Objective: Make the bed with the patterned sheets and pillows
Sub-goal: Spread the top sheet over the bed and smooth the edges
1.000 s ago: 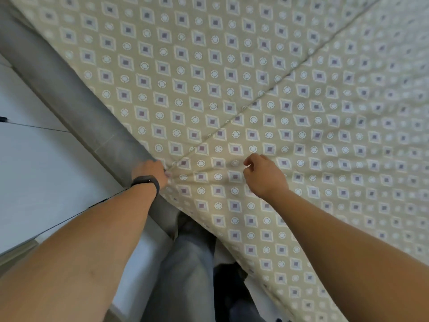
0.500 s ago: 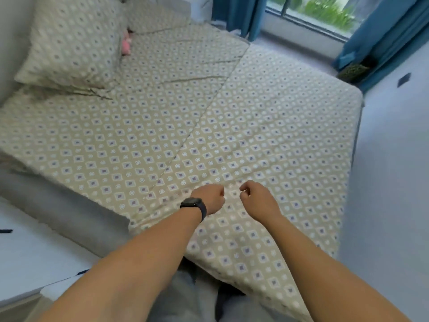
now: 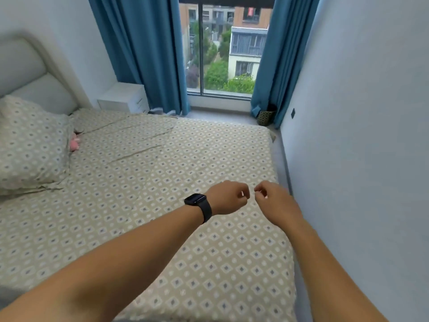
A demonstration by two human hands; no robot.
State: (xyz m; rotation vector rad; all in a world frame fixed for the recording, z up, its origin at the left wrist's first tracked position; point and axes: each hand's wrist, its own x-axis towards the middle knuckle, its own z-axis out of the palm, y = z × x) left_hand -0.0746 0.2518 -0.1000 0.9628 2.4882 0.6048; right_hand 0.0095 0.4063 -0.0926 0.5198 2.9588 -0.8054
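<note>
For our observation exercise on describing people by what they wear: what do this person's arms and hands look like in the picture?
Both forearms are bare, with no sleeves in view. The left hand has a black smartwatch at the wrist, with a dark rectangular face and a black strap. The right hand and its wrist carry nothing: no watch, ring or glove shows.

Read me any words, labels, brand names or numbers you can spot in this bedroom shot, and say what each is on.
None: no readable text shows anywhere in the view.
Smartwatch on the left wrist: screen dark, nothing displayed.
Red item hanging on the building outside the window: too small and blurred to tell whether it carries writing.
Patterned sheet and pillow: only diamond and circle motifs, no lettering.
</note>
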